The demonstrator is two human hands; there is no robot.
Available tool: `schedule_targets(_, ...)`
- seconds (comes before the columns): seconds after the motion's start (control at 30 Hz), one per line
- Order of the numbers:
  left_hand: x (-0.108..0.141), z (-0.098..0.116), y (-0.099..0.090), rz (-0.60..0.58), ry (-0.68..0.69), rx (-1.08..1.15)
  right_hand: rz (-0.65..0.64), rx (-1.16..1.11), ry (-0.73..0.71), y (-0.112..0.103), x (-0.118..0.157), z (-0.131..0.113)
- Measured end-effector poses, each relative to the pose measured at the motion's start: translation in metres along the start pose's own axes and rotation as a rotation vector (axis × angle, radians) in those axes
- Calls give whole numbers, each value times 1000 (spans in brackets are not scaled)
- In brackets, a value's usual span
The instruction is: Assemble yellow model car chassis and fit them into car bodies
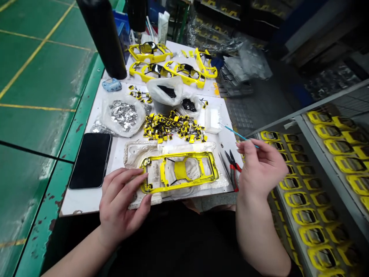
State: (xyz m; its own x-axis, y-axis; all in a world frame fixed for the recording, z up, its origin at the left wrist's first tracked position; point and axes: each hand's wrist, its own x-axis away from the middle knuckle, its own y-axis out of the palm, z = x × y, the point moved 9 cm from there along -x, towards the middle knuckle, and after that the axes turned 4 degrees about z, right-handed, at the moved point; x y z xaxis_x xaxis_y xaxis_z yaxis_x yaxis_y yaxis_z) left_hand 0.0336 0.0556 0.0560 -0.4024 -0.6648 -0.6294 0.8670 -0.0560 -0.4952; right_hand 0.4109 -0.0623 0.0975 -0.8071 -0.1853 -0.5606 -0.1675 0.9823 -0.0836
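A yellow toy car body (181, 169) lies upside down on a whitish, worn holding mould (138, 150) at the near edge of the table. My left hand (122, 198) grips the car body's left end, fingers over the top and thumb along the near side. Small black parts show at that end. Raised at the right, my right hand (261, 167) pinches a thin blue stick (236, 132), possibly a fine brush. The stick's tip points left, near a white foam-like block (213, 120); I cannot tell whether they touch.
Red-handled pliers (234, 171) and tweezers (224, 165) lie right of the mould. Beyond it are a pile of small yellow-black parts (173, 127) and a bag of silvery pieces (123, 115). A phone (90, 161), a black bottle (105, 38) and racked car bodies (296, 199) flank the work area.
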Motion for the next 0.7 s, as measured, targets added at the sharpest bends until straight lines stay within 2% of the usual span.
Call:
schedule_targets(0.27, 1, -1, 0, 11, 9, -4, -164, 180, 89, 18, 7, 38)
schedule_targets(0.7, 2, -3, 0, 19, -2, -4, -226, 232, 105, 26, 10, 52)
